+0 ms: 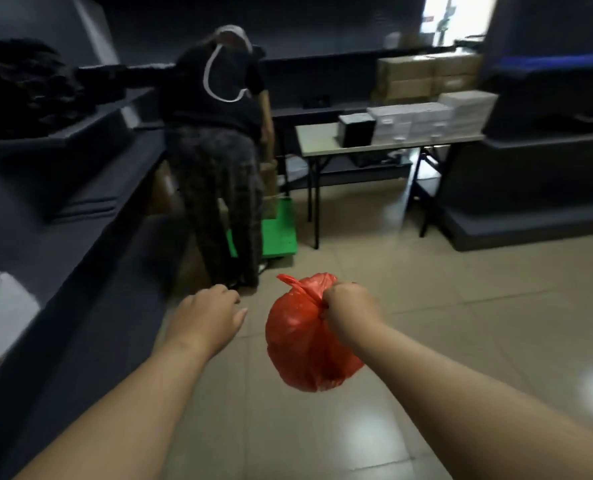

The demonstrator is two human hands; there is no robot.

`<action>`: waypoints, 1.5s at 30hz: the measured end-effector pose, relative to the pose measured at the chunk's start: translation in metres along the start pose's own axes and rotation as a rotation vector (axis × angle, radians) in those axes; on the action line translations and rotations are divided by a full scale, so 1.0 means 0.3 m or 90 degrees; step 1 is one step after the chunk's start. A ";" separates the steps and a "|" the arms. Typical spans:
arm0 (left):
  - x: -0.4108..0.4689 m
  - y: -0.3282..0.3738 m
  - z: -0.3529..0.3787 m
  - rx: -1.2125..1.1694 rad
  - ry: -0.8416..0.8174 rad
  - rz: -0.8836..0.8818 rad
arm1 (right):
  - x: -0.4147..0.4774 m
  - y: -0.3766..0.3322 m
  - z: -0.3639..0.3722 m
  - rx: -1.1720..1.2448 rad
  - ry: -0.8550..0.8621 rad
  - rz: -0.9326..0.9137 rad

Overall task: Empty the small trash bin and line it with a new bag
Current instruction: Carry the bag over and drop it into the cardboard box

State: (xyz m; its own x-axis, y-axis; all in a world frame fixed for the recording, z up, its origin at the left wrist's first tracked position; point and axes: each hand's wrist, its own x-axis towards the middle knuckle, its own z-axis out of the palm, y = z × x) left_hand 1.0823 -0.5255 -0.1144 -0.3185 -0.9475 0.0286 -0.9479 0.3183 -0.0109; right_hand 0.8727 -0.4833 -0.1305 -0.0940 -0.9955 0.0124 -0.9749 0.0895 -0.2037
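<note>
Over tiled floor (pixel 461 323), right hand (pixel 350 306) grips red bag (pixel 302 344); left hand (pixel 208 317) relaxed.

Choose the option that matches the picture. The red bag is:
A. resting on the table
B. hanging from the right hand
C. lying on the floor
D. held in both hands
B: the right hand grips the knotted top of the red bag, which hangs above the floor; the left hand is apart from it.
</note>
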 end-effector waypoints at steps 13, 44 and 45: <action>0.452 1.519 -0.002 -0.038 0.000 0.426 | -0.298 1.356 -0.274 0.034 0.096 0.464; 0.624 3.792 0.050 -0.021 0.041 1.085 | -0.840 2.993 -0.592 0.250 0.281 1.235; 0.616 3.861 0.060 -0.029 0.040 1.090 | -0.860 3.056 -0.588 0.237 0.254 1.234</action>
State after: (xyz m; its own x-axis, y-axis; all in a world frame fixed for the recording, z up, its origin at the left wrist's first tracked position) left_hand -0.0745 -0.3324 -0.1398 -0.8910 0.4510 0.0517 0.4493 0.8924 -0.0415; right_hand -0.0325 -0.1388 -0.1476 -0.8485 0.4577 -0.2656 0.5279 0.7669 -0.3650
